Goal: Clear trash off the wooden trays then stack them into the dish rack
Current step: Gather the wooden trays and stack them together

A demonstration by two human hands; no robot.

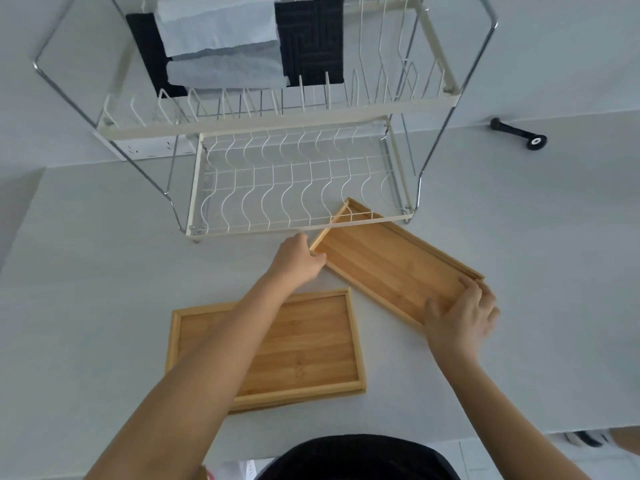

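A long narrow wooden tray (391,261) lies askew on the white counter, its far corner tucked under the front edge of the dish rack (298,188). My left hand (298,259) grips its near-left corner. My right hand (462,311) holds its near-right end, fingers curled over the rim. A second, wider wooden tray (311,344) lies flat nearer to me, partly under my left forearm. Both trays look bare. The rack's lower wire shelf holds nothing.
The rack's upper tier carries black cloths (311,39) and pale paper towels (221,36). A black handled tool (519,135) lies at the far right by the wall. A wall socket (149,147) sits behind the rack. A dark round shape (356,459) lies at the counter's near edge.
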